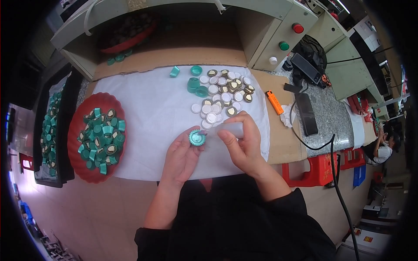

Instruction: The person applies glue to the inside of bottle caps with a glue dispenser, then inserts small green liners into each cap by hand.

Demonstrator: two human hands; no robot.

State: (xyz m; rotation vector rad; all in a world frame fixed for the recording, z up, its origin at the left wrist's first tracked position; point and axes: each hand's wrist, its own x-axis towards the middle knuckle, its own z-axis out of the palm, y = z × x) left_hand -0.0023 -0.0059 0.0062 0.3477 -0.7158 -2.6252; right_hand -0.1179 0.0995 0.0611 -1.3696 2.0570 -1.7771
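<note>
Teal ribbed cap (197, 138) sits pinched in the left hand (183, 154) fingertips, above the white sheet (152, 113) on the desk (278, 143). Right hand (244, 141) is clamped around what looks like a translucent squeeze bottle (228, 129), nozzle toward the cap. Red tray (76, 130) of caps lies well left.

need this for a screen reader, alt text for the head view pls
Seen from above, a left hand holds a teal cap while the right hand holds a translucent bottle against it, over a white sheet with loose caps and a red tray.
</note>
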